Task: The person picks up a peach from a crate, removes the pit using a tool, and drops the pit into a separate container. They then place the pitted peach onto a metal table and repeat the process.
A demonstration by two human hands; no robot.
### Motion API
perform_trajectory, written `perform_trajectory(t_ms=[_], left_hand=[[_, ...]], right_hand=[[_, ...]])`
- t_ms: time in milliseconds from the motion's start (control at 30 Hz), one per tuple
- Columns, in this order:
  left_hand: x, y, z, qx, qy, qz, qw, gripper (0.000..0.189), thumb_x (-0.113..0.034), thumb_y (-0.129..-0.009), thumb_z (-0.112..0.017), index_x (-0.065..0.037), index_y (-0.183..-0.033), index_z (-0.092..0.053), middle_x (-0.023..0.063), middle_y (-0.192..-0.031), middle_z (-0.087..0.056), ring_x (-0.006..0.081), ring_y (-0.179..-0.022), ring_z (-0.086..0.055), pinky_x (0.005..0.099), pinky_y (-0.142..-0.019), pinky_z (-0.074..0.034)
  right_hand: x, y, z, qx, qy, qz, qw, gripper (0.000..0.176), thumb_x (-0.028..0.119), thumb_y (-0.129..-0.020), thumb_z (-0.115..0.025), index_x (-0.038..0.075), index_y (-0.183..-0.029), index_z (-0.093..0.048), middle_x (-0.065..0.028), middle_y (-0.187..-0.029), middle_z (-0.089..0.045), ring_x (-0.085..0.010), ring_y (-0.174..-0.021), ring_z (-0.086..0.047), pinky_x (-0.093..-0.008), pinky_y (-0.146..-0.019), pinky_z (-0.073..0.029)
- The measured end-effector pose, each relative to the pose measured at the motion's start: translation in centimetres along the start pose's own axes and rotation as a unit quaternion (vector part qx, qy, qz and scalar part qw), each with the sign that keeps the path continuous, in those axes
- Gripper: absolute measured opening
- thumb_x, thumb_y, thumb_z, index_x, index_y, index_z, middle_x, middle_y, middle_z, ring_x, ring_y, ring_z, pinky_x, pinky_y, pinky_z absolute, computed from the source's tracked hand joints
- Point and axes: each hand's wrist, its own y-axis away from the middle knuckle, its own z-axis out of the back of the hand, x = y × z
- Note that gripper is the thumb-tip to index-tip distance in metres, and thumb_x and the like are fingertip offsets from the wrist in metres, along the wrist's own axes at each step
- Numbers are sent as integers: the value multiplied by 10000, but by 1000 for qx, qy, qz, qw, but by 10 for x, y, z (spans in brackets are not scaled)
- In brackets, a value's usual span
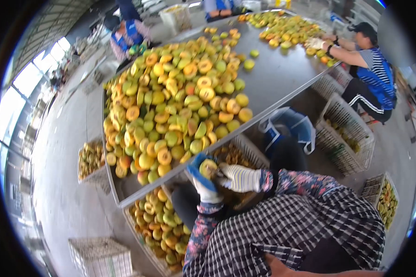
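My left hand (204,181), in a blue and white glove, is closed around a yellow-green peach half (208,169) just over the near edge of the metal table (282,85). Close against its right side is my right hand (241,178) in a striped white glove. Its fingers are closed on a small dark tool at the fruit; the tool's kind is hard to make out. Beyond both hands lies a large heap of halved, yellow and green peaches (178,106). Below them, a crate with brownish pieces (235,154) is partly hidden by my right hand.
A crate of peaches (159,226) stands at my left knee. Right of my knees are a blue bucket (289,124) and a white crate (346,134). A co-worker (372,69) handles fruit at the right; another person (129,39) is at the far left.
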Motion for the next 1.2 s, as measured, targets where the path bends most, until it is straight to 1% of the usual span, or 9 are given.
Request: perform_trajectory(t_ms=[100, 400, 467, 567, 733, 833, 1000, 1133, 1200], left_hand=[[18, 5, 9, -8, -126, -55, 990, 358, -295, -1030, -425, -8, -1226, -507, 113, -1138, -603, 218, -1012, -607, 362, -933, -503], [18, -1, 4, -58, 75, 26, 995, 547, -477, -1052, -311, 3, -1162, -549, 151, -1167, -598, 258, -1012, -624, 388, -944, -501], [16, 3, 0, -70, -86, -69, 991, 543, -475, -1050, -323, 8, -1159, -547, 162, -1150, -600, 252, -971, -632, 380, -884, -531], [12, 4, 2, -83, -212, -103, 968, 537, -479, -1034, -385, 21, -1092, -572, 159, -1022, -639, 251, -880, -650, 373, -812, -557], [-10, -7, 7, -88, 132, 182, 971, 512, -467, -1001, -492, 31, -954, -605, 152, -796, -658, 281, -743, -671, 380, -741, -574], [2, -21, 34, 39, 121, 283, 951, 386, -355, -972, -575, 21, -1054, -591, 141, -853, -689, 276, -785, -690, 363, -737, -570], [5, -24, 44, 181, -124, 153, 964, 449, -147, -858, -669, -21, -1257, -507, 76, -921, -728, 219, -824, -709, 319, -746, -559], [-13, -22, 29, 198, -317, -90, 923, 412, -377, -1018, -487, 10, -1123, -584, 110, -814, -695, 243, -747, -681, 341, -716, -558], [2, -22, 18, 19, 109, 251, 962, 578, -503, -1024, -396, 32, -1009, -615, 136, -826, -684, 255, -764, -667, 355, -692, -561]], right_hand=[[-7, -2, -12, -15, -92, 13, 996, 291, 260, -942, -600, 8, -1063, -518, -258, -898, -633, -464, -891, -610, -476, -749, -473], [-6, -1, -12, -33, 55, -4, 998, 296, 281, -956, -573, 23, -1064, -476, -251, -840, -613, -442, -830, -620, -467, -713, -481], [-22, -6, -20, 8, 65, 27, 997, 221, 238, -988, -493, 39, -1081, -505, -209, -932, -603, -386, -884, -595, -421, -801, -463], [33, -4, 9, 143, 63, -137, 978, 231, 160, -982, -474, 25, -1163, -524, -196, -1113, -574, -316, -1027, -553, -380, -966, -418], [14, 1, 0, 153, 55, -144, 976, 280, 160, -972, -492, 42, -1226, -491, -191, -1067, -589, -329, -983, -573, -407, -909, -444], [-13, 9, -15, 122, 53, -48, 990, 334, 204, -978, -496, 10, -1251, -489, -201, -1032, -598, -338, -930, -597, -408, -848, -467], [2, 15, -8, 128, 67, -7, 989, 429, 242, -960, -523, -5, -1306, -472, -214, -1012, -609, -366, -889, -617, -412, -803, -492], [22, 15, -3, 64, -17, 27, 997, 454, 207, -924, -546, 49, -1341, -460, -227, -1045, -608, -392, -904, -614, -427, -811, -495], [15, 10, -3, -24, 14, 147, 989, 415, 212, -919, -553, 83, -1308, -483, -243, -1042, -613, -411, -912, -615, -463, -778, -494]])
